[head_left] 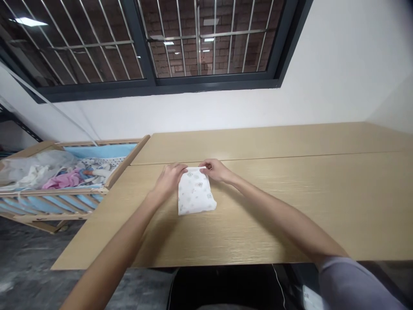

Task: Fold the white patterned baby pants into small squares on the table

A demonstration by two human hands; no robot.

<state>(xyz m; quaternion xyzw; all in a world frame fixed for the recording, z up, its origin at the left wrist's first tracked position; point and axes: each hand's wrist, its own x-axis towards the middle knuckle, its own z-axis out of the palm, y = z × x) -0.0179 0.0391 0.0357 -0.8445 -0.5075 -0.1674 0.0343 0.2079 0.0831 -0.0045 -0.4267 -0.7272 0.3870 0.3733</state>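
A white folded cloth (196, 196) with small grey printed figures lies on the wooden tabletop (274, 202). It looks like a baby garment, though its exact kind is hidden by the folding. At its far left corner, my left hand (171, 176) is closed with fingertips pressed on the edge. My right hand (217, 169) pinches the far right corner between thumb and fingers. The near edge of the cloth lies free of both hands.
Left of the table stands a wooden crib (106, 189) with blue lining, holding a heap of clothes (64, 178) and a clear plastic bag (41, 161). Behind the table is a white wall (209, 107) under a barred window. A black chair (226, 288) sits at the front edge.
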